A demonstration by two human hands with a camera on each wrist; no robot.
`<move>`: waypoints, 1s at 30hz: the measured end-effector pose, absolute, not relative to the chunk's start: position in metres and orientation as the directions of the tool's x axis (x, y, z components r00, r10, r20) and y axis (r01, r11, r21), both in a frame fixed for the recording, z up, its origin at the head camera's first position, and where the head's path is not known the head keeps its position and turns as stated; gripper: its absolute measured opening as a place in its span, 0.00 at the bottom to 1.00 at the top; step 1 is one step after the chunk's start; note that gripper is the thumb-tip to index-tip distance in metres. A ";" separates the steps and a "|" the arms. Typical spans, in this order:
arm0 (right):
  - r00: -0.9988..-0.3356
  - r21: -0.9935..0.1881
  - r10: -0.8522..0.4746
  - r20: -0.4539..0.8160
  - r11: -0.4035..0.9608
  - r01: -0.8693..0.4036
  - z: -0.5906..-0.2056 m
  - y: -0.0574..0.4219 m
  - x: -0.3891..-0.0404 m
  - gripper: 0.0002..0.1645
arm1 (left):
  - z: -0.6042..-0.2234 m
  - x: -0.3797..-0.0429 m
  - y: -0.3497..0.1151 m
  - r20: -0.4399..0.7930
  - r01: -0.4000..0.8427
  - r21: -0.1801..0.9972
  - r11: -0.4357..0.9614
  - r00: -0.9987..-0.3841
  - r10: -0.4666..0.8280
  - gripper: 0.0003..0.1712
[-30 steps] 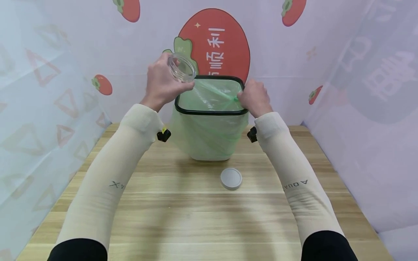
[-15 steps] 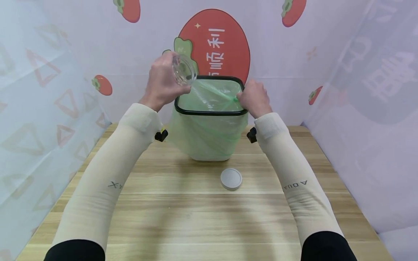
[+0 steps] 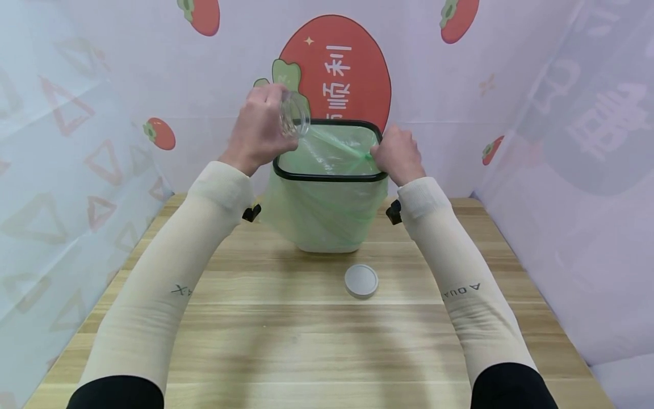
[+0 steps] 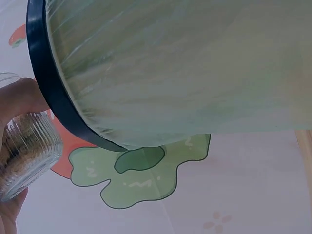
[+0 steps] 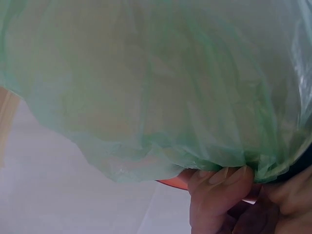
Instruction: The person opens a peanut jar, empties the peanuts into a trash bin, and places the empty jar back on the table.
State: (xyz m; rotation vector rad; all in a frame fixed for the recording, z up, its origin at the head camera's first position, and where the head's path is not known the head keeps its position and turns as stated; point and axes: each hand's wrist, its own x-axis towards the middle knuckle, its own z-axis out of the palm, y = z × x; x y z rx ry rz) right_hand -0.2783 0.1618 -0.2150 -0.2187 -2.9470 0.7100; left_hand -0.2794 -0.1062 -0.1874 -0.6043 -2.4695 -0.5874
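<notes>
In the head view my left hand (image 3: 259, 126) grips a clear glass jar (image 3: 296, 115), tipped sideways with its mouth toward the bin. The left wrist view shows brownish, crumbly contents inside the ribbed jar (image 4: 36, 146). Below and right of it stands an upright trash bin, its black rim (image 3: 332, 178) pressing down a pale green plastic bag (image 3: 329, 213) that lines the inside and hangs over the outside. At the right side of the rim, my right hand (image 3: 401, 153) pinches the bag and rim; its fingers (image 5: 219, 187) curl under the bag's edge.
A round, pale grey lid (image 3: 361, 280) lies on the wooden table (image 3: 306, 352), in front of the bin. Printed cloth walls (image 3: 102, 85) enclose the table at the back and both sides.
My left hand has turned, tilting the jar further so its mouth faces more to the right over the bin. The right hand, bin and lid stay put.
</notes>
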 end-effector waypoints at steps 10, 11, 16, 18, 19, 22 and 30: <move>-0.984 -0.446 0.163 0.079 0.888 0.111 -0.214 0.163 -0.279 0.14 | -0.188 -0.280 -0.105 0.611 0.559 0.126 0.819 -0.694 0.381 0.38; -0.984 -0.448 0.160 0.080 0.887 0.108 -0.214 0.163 -0.279 0.14 | -0.188 -0.280 -0.105 0.611 0.558 0.116 0.822 -0.692 0.384 0.38; -0.986 -0.455 0.153 0.073 0.884 0.104 -0.214 0.162 -0.278 0.13 | -0.191 -0.279 -0.107 0.616 0.558 0.071 0.827 -0.676 0.404 0.37; -0.986 -0.455 0.155 0.064 0.884 0.109 -0.214 0.162 -0.278 0.13 | -0.192 -0.279 -0.107 0.620 0.565 0.060 0.823 -0.667 0.412 0.36; -0.986 -0.455 0.155 0.060 0.884 0.111 -0.214 0.162 -0.278 0.13 | -0.193 -0.280 -0.107 0.623 0.568 0.054 0.822 -0.663 0.417 0.36; -0.986 -0.456 0.154 0.057 0.883 0.112 -0.215 0.161 -0.279 0.13 | -0.193 -0.281 -0.106 0.626 0.576 0.048 0.816 -0.654 0.425 0.35; -0.986 -0.457 0.155 0.068 0.883 0.107 -0.215 0.162 -0.279 0.13 | -0.193 -0.283 -0.104 0.628 0.585 -0.018 0.811 -0.625 0.465 0.34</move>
